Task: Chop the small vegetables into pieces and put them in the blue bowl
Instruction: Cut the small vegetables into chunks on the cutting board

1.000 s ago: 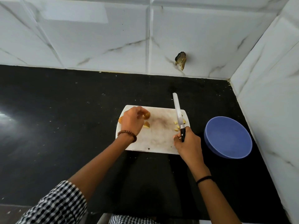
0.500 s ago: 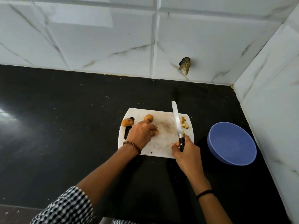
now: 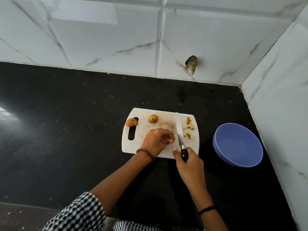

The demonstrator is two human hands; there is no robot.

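While two whole vegetables (image 3: 153, 118) (image 3: 131, 122) lie untouched, left hand (image 3: 155, 140) pinches a third vegetable (image 3: 172, 138), right hand (image 3: 190, 164) clamps knife (image 3: 179, 129).

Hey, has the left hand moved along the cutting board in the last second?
Yes. The left hand has shifted from the left end of the cutting board rightward to its middle, holding a small vegetable beside the knife.

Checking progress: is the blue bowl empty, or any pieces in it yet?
Empty. The blue bowl shows only bare blue interior; the cut pieces lie on the cutting board, right of the knife.
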